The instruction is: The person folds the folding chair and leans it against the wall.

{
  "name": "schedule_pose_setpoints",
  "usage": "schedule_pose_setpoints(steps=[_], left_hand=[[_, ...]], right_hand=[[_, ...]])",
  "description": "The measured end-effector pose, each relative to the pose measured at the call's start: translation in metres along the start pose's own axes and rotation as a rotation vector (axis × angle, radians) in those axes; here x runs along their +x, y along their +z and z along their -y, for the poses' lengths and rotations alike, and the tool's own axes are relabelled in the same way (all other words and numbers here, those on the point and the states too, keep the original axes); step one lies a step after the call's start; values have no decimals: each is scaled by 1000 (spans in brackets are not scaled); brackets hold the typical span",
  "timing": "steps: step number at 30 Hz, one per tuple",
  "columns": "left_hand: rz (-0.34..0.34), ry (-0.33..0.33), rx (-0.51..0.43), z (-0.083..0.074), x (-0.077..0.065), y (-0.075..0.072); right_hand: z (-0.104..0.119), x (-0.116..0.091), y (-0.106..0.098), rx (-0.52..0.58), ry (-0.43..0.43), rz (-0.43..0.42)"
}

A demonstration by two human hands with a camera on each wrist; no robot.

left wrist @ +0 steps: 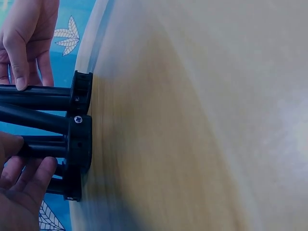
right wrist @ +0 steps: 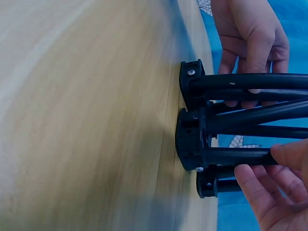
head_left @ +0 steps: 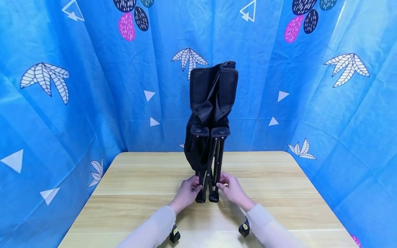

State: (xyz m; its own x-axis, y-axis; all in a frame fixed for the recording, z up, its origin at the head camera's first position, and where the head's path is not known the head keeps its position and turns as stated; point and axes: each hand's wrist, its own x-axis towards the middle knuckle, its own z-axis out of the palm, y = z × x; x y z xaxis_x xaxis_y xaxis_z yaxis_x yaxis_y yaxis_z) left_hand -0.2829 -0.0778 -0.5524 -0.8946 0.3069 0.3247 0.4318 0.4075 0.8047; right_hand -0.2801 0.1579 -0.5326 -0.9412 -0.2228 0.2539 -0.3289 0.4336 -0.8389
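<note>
A folded black camping chair (head_left: 212, 100) stands upright on the table, its fabric bunched above and its legs drawn close together. Low on the left, my left hand (head_left: 188, 189) pinches a black leg tube between thumb and fingers. My right hand (head_left: 231, 188) holds a leg tube on the opposite side in a similar way. Plastic feet (left wrist: 79, 144) at the tube ends sit against the wood in the left wrist view. From the right wrist, the right thumb and fingers (right wrist: 284, 187) show around one tube, with the left hand (right wrist: 255, 38) beyond the legs.
The light wooden table (head_left: 139, 206) has rounded far corners. Blue patterned curtain (head_left: 139, 86) hangs behind it and along both sides. Small black devices (head_left: 174, 236) hang beneath the wrists.
</note>
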Motion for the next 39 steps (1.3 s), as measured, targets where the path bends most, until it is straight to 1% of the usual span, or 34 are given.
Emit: schedule_pose_setpoints(steps=[6, 8, 11, 16, 19, 22, 26, 31, 39], left_hand=[[-2, -7, 16, 1, 7, 0], [-3, -11, 29, 2, 10, 1], [-5, 3, 64, 3, 14, 2], [-2, -3, 85, 6, 20, 3], [-4, -16, 95, 7, 22, 4], [-7, -5, 107, 8, 25, 4], [-10, -1, 108, 7, 29, 4], [-16, -28, 118, 9, 34, 4], [-44, -36, 119, 13, 44, 2]], right_hand=[[0, 6, 1, -9, 18, -18], [0, 8, 1, -18, 17, -23], [-1, 10, 1, -41, 7, -39], [-2, 15, 2, -64, 8, -56], [-4, 18, 2, -73, 20, -57], [-7, 21, 2, -79, 37, -56], [-10, 25, 2, -69, 53, -56], [-10, 31, 2, -45, 52, -58], [-13, 43, 2, -50, 23, -69]])
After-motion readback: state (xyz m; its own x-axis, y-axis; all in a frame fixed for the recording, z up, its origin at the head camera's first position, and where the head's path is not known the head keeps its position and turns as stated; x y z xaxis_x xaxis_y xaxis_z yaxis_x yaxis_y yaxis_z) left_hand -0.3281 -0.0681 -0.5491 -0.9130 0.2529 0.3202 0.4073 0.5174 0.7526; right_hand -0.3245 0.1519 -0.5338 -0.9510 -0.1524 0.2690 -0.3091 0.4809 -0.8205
